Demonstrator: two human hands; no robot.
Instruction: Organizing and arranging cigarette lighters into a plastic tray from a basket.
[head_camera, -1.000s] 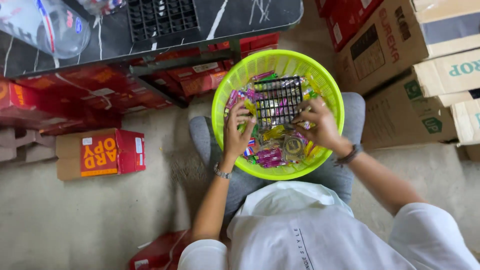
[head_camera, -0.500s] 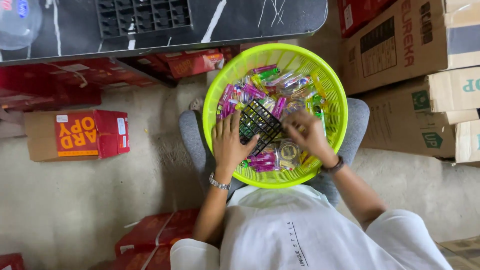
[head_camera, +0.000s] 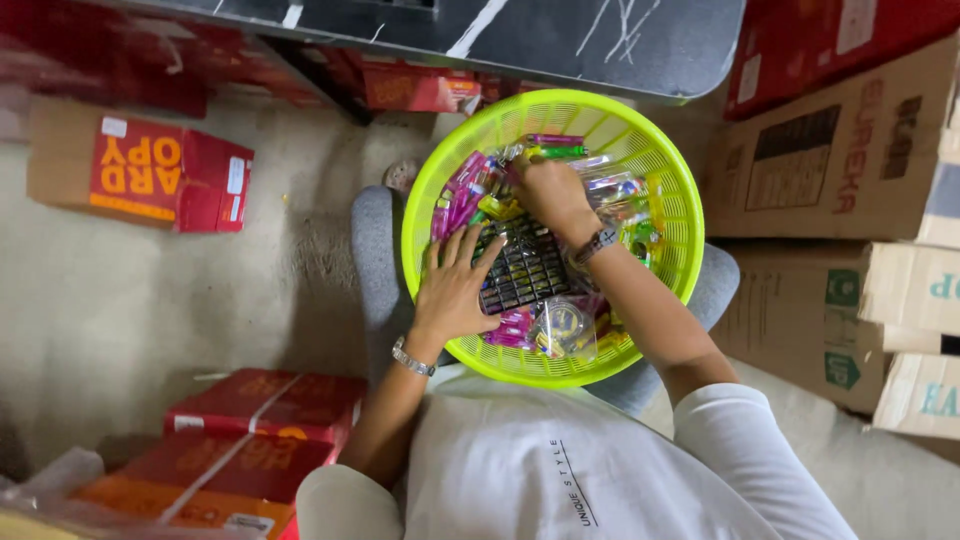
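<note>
Inside green basket (head_camera: 660, 170): left hand (head_camera: 455, 290) flat on black tray (head_camera: 525, 270), right hand (head_camera: 550, 195) gripping packets (head_camera: 470, 190).

Round lime-green plastic basket (head_camera: 668, 180) packed with bright wrapped packets (head_camera: 470, 190); brown cardboard cartons (head_camera: 850, 160) crowd right; grey concrete floor (head_camera: 180, 300) open left.

you sit in a shop storeroom: brown cartons (head_camera: 850, 150) and red boxes (head_camera: 150, 170) stacked around the green basket (head_camera: 660, 170).
</note>
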